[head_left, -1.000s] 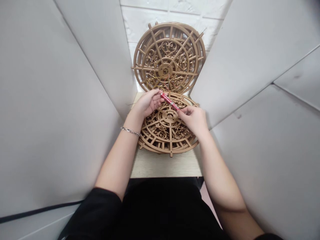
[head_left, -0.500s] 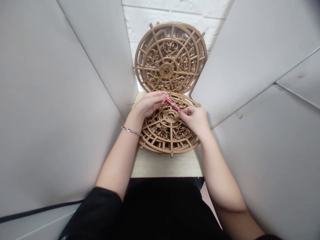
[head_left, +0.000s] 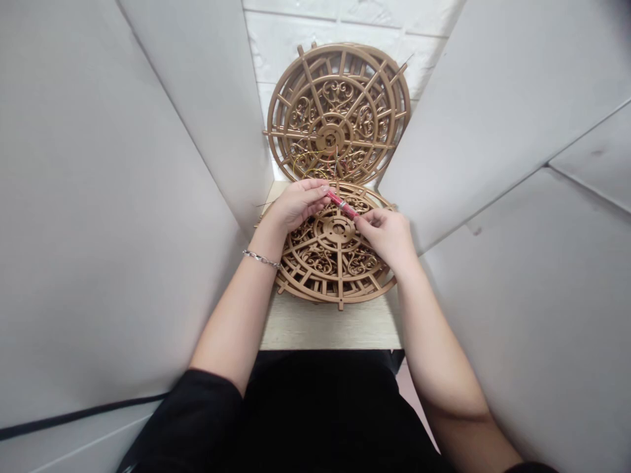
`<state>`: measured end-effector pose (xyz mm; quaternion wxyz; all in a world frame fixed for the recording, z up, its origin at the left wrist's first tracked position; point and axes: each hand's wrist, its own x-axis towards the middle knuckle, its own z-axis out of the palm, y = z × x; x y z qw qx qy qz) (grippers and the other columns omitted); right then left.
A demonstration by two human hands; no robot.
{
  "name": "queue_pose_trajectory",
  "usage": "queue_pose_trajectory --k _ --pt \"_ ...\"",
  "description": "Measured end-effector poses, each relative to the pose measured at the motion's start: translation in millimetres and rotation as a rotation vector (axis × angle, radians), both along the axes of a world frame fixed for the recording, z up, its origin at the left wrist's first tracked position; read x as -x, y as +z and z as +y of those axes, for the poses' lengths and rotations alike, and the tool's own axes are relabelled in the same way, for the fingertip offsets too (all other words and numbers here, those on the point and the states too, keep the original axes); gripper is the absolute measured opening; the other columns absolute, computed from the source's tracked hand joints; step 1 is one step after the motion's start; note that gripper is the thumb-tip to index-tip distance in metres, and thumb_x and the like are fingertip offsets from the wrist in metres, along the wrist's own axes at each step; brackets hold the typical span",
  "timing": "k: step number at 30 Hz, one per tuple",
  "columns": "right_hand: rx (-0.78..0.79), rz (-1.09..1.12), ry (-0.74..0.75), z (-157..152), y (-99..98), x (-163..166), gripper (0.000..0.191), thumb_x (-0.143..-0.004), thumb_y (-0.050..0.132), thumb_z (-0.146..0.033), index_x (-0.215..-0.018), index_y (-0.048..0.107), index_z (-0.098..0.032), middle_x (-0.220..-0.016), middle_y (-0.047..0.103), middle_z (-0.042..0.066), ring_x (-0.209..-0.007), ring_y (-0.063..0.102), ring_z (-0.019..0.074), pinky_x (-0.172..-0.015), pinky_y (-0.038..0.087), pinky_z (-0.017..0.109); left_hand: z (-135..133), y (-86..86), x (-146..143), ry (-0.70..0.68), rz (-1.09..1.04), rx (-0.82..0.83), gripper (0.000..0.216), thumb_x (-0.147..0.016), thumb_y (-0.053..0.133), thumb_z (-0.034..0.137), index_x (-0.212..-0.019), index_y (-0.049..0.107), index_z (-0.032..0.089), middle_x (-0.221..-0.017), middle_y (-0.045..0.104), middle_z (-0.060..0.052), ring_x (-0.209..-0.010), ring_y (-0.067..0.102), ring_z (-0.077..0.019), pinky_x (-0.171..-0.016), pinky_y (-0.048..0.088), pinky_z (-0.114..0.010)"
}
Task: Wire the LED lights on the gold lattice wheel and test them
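Pale grey panels rose on both sides, the left panel [head_left: 98, 230] and the right panel [head_left: 532, 295] hemming in the workspace. Below, the person's black clothing [head_left: 340, 414] filled the near edge. A white block-patterned wall [head_left: 290, 33] stood behind, and a light wood-grained tabletop [head_left: 330, 328] showed in front. On it lay a flat stack of gold discs [head_left: 340, 276], latticed with spokes, rings and scrollwork; behind it, an upright stack [head_left: 323, 139] of similar discs leaned back.

The left hand [head_left: 298, 205] and the right hand [head_left: 389, 238] met over the flat stack. The left gripped with thumb and forefinger, its other fingers loosely curled; the right pinched from the opposite side. A silver chain bracelet [head_left: 261, 259] circled the left wrist.

Between the two hands sat a slender red tube [head_left: 349, 210], shaped like a pen, straight and fairly glossy. It sloped down from the left fingertips to the right ones, above the hub of the flat stack, both ends hidden by fingers. Around its middle ran a narrow pale band [head_left: 342, 204]; any markings were too small to read.
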<state>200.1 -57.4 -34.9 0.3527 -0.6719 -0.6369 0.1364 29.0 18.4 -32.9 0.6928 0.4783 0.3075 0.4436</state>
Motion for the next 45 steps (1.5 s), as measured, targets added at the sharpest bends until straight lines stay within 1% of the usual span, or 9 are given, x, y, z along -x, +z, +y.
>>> queue_pose_trajectory --k 5,10,14,20,29,32,36,41,45 --pt "-0.02 0.004 -0.013 -0.8 0.3 1.6 0.023 -0.067 0.054 -0.039 -0.062 0.063 -0.017 -0.05 0.051 -0.002 -0.047 0.04 0.0087 -0.049 0.029 0.023 3.6 -5.3 -0.8 0.046 0.063 -0.079 0.009 -0.071 0.062 0.013 -0.079 0.059 0.012 -0.063 0.061 0.003 -0.052 0.053 -0.0003 -0.05 0.042 -0.011" --pt "-0.048 0.023 0.01 -3.0 2.0 3.8 0.023 -0.067 0.054 -0.037 -0.06 0.062 -0.017 -0.049 0.051 -0.002 -0.047 0.04 0.0087 -0.051 0.03 0.023 4.1 -6.7 -1.7 0.108 0.123 -0.095 0.008 -0.071 0.061 0.014 -0.078 0.059 0.012 -0.058 0.059 0.003 -0.049 0.052 -0.0008 -0.048 0.04 -0.012" --pt "-0.086 0.018 0.037 -3.3 1.4 4.1 0.023 -0.069 0.053 -0.037 -0.06 0.061 -0.017 -0.049 0.05 -0.003 -0.047 0.039 0.0085 -0.054 0.03 0.024 3.2 -5.8 -3.1 0.135 0.157 -0.094 0.008 -0.071 0.061 0.017 -0.077 0.061 0.011 -0.058 0.06 0.003 -0.05 0.052 -0.0005 -0.049 0.04 -0.011" --pt "-0.094 0.014 0.052 -2.5 -0.5 4.0 0.023 -0.069 0.053 -0.036 -0.06 0.061 -0.017 -0.049 0.049 -0.003 -0.047 0.037 0.008 -0.052 0.029 0.023 3.5 -4.4 -3.7 0.155 0.116 -0.076 0.011 -0.07 0.062 0.015 -0.08 0.063 0.011 -0.061 0.062 0.002 -0.05 0.053 -0.0001 -0.05 0.042 -0.011" --pt "-0.108 -0.008 0.085 -1.6 -0.4 4.2 0.023 -0.071 0.054 -0.035 -0.059 0.06 -0.016 -0.052 0.051 -0.002 -0.05 0.039 0.0079 -0.054 0.028 0.023 3.6 -7.2 -3.6 0.148 0.087 -0.093 0.009 -0.071 0.061 0.013 -0.079 0.063 0.01 -0.054 0.058 0.004 -0.046 0.05 0.0012 -0.047 0.04 -0.009" --pt "-0.1 -0.027 0.116 -1.2 -0.8 3.7 0.023 -0.073 0.054 -0.036 -0.064 0.063 -0.017 -0.055 0.053 -0.002 -0.051 0.04 0.0081 -0.054 0.029 0.023 1.5 -5.4 -3.6 0.156 0.079 -0.044 0.008 -0.073 0.058 0.012 -0.079 0.062 0.01 -0.059 0.06 0.002 -0.048 0.053 0.0005 -0.044 0.039 -0.008" --pt "-0.094 -0.039 0.117 -0.9 -1.4 2.8 0.024 -0.074 0.054 -0.037 -0.069 0.065 -0.017 -0.057 0.056 -0.001 -0.053 0.043 0.0091 -0.055 0.03 0.023 0.5 -3.3 -3.2 0.162 0.078 0.011 0.009 -0.075 0.056 0.01 -0.083 0.061 0.01 -0.067 0.064 -0.001 -0.052 0.057 -0.0012 -0.043 0.04 -0.008" --pt "-0.069 -0.025 0.113 -1.5 0.1 3.1 0.025 -0.074 0.054 -0.038 -0.072 0.068 -0.018 -0.06 0.061 0.0 -0.054 0.047 0.0102 -0.056 0.031 0.024 2.3 -5.3 -3.9 0.158 0.086 -0.041 0.004 -0.074 0.058 0.012 -0.077 0.061 0.01 -0.061 0.06 0.003 -0.049 0.054 0.0007 -0.048 0.042 -0.008" --pt "-0.047 -0.018 0.104 -1.9 1.3 3.9 0.026 -0.073 0.056 -0.039 -0.073 0.069 -0.018 -0.058 0.062 0.001 -0.053 0.048 0.0107 -0.055 0.031 0.024 3.3 -6.6 -4.3 0.145 0.1 -0.083 0.005 -0.071 0.061 0.014 -0.075 0.061 0.011 -0.059 0.059 0.004 -0.048 0.052 0.0014 -0.049 0.043 -0.008"
